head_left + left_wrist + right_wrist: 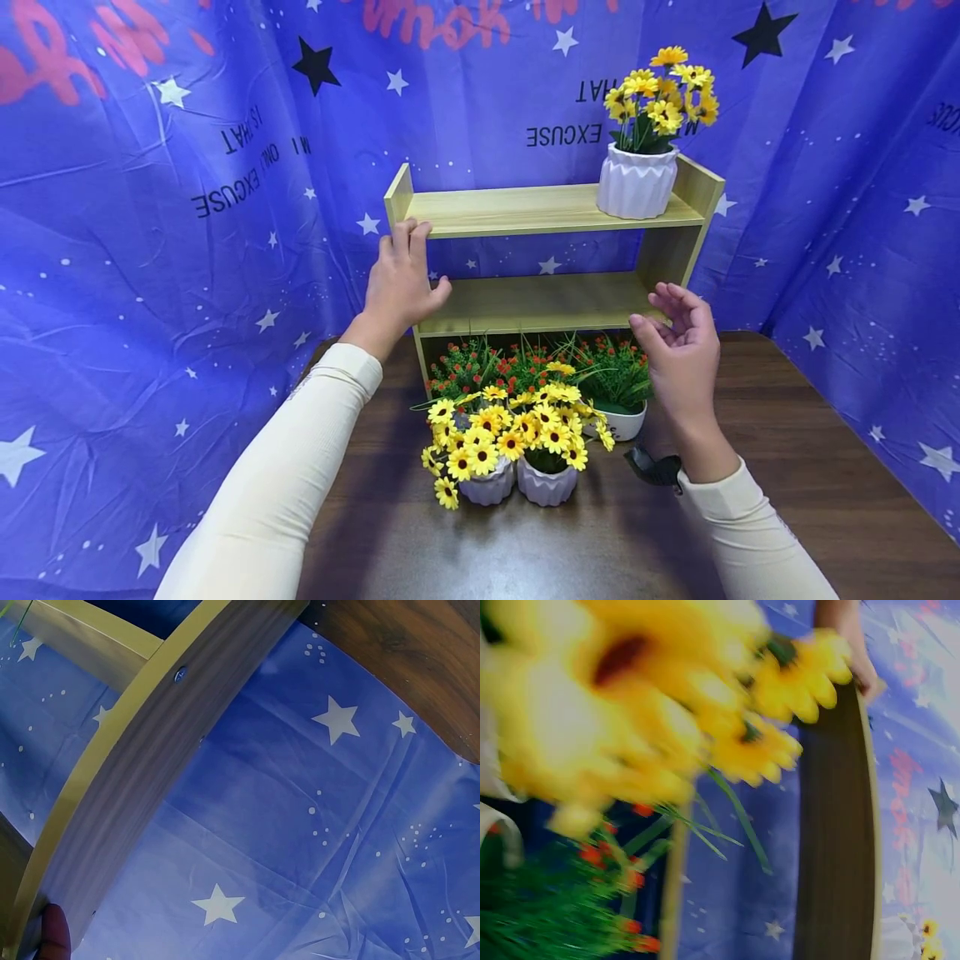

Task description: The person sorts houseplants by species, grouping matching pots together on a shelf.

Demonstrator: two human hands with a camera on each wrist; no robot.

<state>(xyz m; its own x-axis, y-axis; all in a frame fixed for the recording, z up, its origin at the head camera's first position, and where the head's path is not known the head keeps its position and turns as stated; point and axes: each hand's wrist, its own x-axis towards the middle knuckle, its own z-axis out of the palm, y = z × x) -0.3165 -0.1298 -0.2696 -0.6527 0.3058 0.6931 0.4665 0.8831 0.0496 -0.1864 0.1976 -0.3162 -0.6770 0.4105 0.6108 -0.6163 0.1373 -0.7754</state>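
My left hand grips the left end of a light wooden shelf. In the left wrist view one fingertip lies against the outer face of the side panel. My right hand is raised before the shelf's right side, fingers loosely bent, holding nothing. A white ribbed pot of yellow flowers stands on the top board's right end. Two similar pots, the left one and the right one, stand on the table with yellow flowers, blurred and close in the right wrist view.
Red-dotted green plants sit at the shelf's bottom level, with a white oval pot at the right. A black strap-like thing hangs by my right wrist. Blue star-patterned cloth surrounds the brown table.
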